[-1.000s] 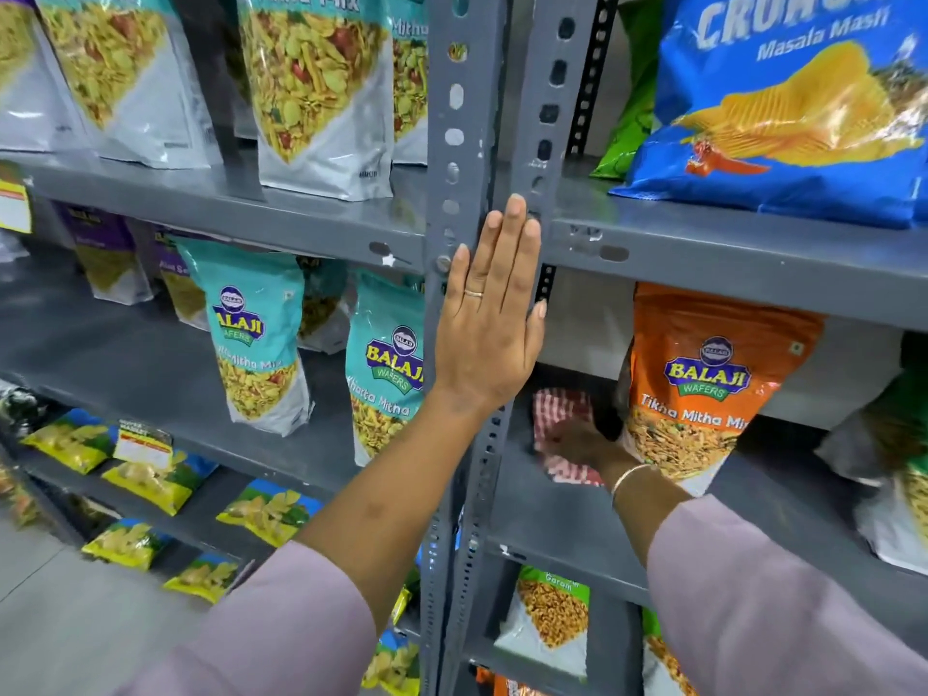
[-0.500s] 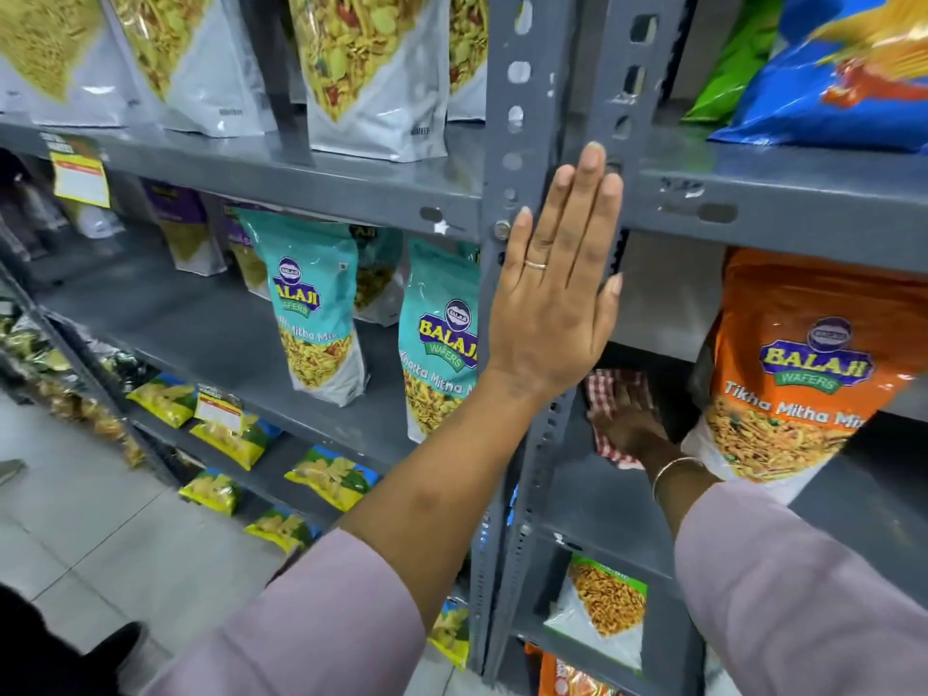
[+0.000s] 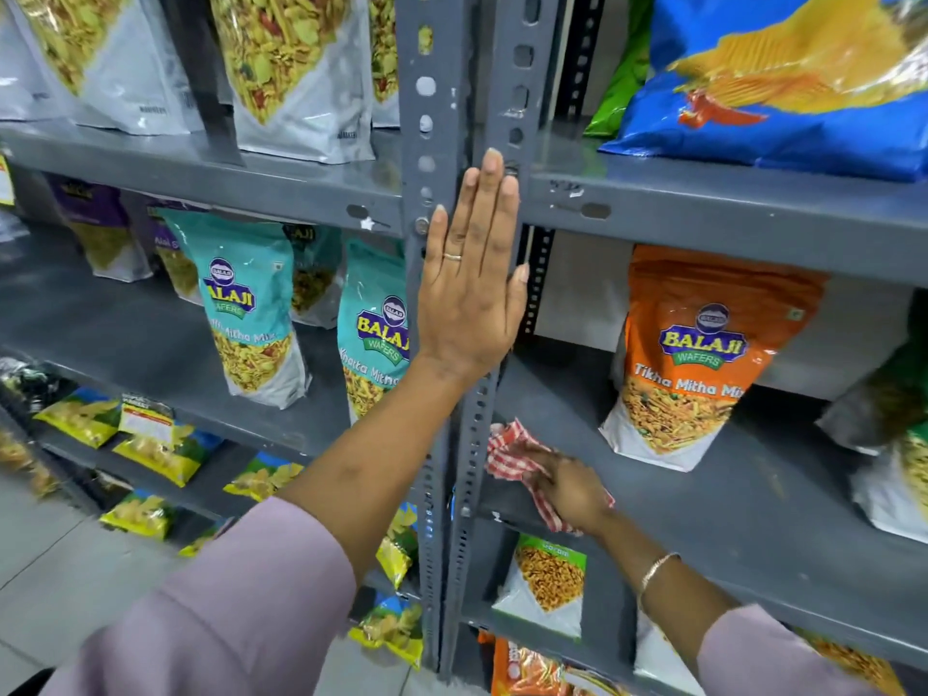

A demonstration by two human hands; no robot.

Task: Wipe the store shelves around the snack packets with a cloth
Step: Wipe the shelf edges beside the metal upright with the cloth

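Note:
My left hand (image 3: 472, 288) lies flat and open against the grey slotted upright (image 3: 437, 118) between two shelf bays, fingers together and pointing up. My right hand (image 3: 570, 487) presses a red-and-white checked cloth (image 3: 509, 452) onto the grey middle shelf (image 3: 728, 524) near its front left corner. An orange Balaji snack packet (image 3: 698, 354) stands upright on that shelf, to the right of the cloth and apart from it.
Teal Balaji packets (image 3: 248, 313) stand in the left bay. Silver mix packets (image 3: 296, 72) and a blue chips bag (image 3: 783, 77) sit on the upper shelf. Yellow packets (image 3: 160, 452) and a green-topped packet (image 3: 547, 585) fill lower shelves. Tiled floor lies at the lower left.
My right hand has drawn the cloth from the back of the shelf forward to its front edge. My left hand stays flat on the upright. The camera view has shifted closer.

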